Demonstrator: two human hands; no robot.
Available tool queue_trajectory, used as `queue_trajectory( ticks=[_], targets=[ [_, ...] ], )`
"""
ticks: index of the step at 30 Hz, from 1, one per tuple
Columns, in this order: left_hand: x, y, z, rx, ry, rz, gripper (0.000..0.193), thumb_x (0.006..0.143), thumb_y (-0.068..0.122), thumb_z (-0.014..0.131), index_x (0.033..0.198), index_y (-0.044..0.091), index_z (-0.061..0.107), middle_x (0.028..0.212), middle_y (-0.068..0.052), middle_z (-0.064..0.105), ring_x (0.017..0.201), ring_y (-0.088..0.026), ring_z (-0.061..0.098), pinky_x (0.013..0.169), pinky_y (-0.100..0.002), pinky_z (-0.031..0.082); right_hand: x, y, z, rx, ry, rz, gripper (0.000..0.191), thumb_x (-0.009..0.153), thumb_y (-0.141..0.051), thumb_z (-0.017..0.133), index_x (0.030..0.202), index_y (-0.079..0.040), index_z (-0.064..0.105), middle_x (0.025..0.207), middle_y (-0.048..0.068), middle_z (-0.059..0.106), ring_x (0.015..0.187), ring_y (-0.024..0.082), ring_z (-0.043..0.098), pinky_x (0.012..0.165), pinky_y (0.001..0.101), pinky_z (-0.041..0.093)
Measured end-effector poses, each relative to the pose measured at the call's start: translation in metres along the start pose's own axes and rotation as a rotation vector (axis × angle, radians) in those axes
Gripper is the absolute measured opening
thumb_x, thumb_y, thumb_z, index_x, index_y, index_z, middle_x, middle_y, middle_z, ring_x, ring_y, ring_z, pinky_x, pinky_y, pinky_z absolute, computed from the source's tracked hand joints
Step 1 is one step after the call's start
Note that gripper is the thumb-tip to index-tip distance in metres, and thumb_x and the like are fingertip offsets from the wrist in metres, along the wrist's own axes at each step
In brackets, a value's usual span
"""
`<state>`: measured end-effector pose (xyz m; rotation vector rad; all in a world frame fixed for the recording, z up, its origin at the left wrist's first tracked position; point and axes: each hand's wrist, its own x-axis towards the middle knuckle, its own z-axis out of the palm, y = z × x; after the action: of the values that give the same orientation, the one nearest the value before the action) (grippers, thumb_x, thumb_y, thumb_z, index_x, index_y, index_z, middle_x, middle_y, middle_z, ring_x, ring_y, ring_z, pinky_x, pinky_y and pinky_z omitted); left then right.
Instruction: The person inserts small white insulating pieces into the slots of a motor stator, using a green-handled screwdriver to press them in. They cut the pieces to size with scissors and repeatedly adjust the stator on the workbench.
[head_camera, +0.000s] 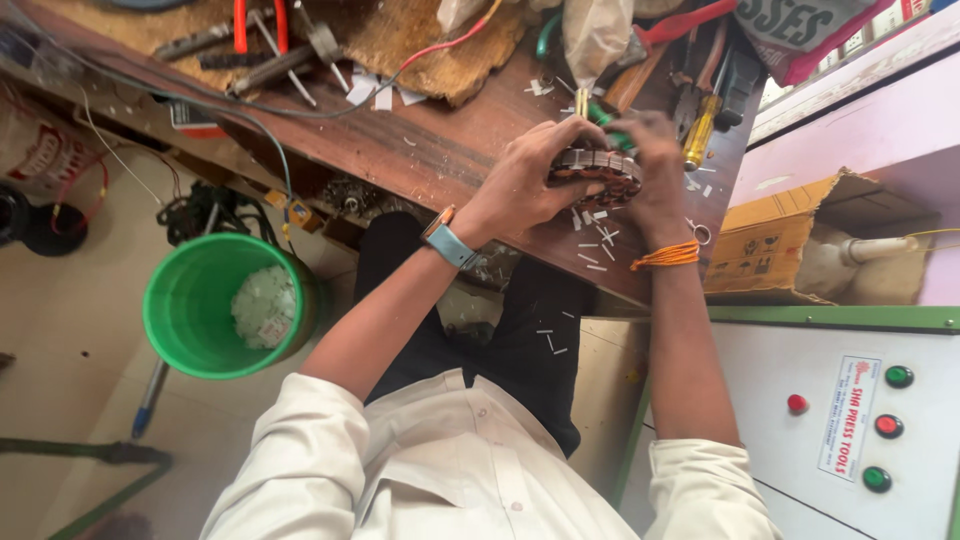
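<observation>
The fingers (560, 135) of the left hand (530, 180) are curled over the near edge of a round metal ring (597, 172) with copper windings, gripping it from the side with the wrist strap facing up. The right hand (655, 170) closes on the opposite edge, its fingers wrapped over the top, so the ring is pinched between both hands and held flat on the wooden bench (420, 150), just in front of the person's lap. Held from both sides like this it seems braced against turning or sliding, though exactly what the fingertips are doing on its far face is hidden behind the knuckles.

Small white slips (597, 250) lie scattered on the bench around the ring and on the dark trousers below, likely trimmings that fell where the work is done. A yellow-handled screwdriver (699, 130) lies just beyond the right hand, within reach. An orange thread (665, 256) circles the right wrist.

Further out, a green bucket (190, 310) stands on the floor left of the knees, holding pale scraps. A torn cardboard box (775, 245) sits to the right, above a white panel with coloured buttons (888, 425). The tools along the far side of the bench are cut off by the frame edge and hard to name.
</observation>
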<state>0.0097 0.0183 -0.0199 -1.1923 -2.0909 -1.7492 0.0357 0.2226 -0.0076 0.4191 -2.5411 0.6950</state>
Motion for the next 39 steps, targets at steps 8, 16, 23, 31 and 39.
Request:
queue_trajectory(
  ticks=[8, 16, 23, 31, 39],
  targets=[
    [-0.002, -0.003, 0.004, 0.033, 0.071, 0.008, 0.041, 0.084, 0.021, 0.085, 0.117, 0.015, 0.061, 0.105, -0.003, 0.072, 0.101, -0.026, 0.067, 0.089, -0.041, 0.055, 0.008, -0.024, -0.086, 0.319, 0.218, 0.063, 0.017, 0.119, -0.005, 0.063, 0.134, -0.004, 0.056, 0.126, 0.012, 0.061, 0.107, 0.021, 0.064, 0.090, 0.0333, 0.056],
    [-0.003, 0.004, 0.009, 0.096, 0.102, -0.036, 0.040, 0.085, 0.022, 0.083, 0.118, 0.017, 0.060, 0.101, -0.001, 0.072, 0.096, -0.025, 0.066, 0.082, -0.040, 0.055, -0.024, -0.069, -0.091, 0.925, 0.363, 0.257, 0.055, 0.116, -0.008, 0.068, 0.153, -0.017, 0.028, 0.111, 0.017, 0.063, 0.092, 0.030, 0.070, 0.083, 0.0448, 0.064],
    [-0.001, 0.004, 0.006, 0.122, 0.079, 0.008, 0.041, 0.085, 0.026, 0.083, 0.117, 0.017, 0.059, 0.101, -0.001, 0.072, 0.096, -0.026, 0.066, 0.081, -0.042, 0.055, -0.046, -0.050, -0.061, 0.670, 0.246, 0.175, 0.082, 0.117, 0.001, 0.074, 0.167, -0.023, 0.013, 0.113, 0.018, 0.068, 0.095, 0.026, 0.071, 0.093, 0.0417, 0.059],
    [-0.002, 0.004, 0.008, 0.113, 0.081, 0.024, 0.042, 0.085, 0.026, 0.084, 0.118, 0.016, 0.059, 0.102, -0.001, 0.072, 0.099, -0.027, 0.066, 0.083, -0.041, 0.054, -0.033, -0.034, -0.049, 0.720, 0.417, 0.224, 0.080, 0.104, -0.007, 0.088, 0.158, -0.014, 0.029, 0.111, 0.011, 0.064, 0.098, 0.021, 0.069, 0.088, 0.0380, 0.063],
    [-0.002, 0.006, 0.002, 0.091, 0.038, 0.070, 0.044, 0.087, 0.026, 0.082, 0.122, 0.013, 0.059, 0.109, -0.004, 0.072, 0.102, -0.028, 0.065, 0.087, -0.042, 0.054, -0.028, -0.044, -0.040, 0.600, 0.538, 0.163, 0.068, 0.099, -0.017, 0.097, 0.142, -0.011, 0.043, 0.105, 0.003, 0.055, 0.091, 0.015, 0.064, 0.079, 0.0264, 0.057]
  ],
)
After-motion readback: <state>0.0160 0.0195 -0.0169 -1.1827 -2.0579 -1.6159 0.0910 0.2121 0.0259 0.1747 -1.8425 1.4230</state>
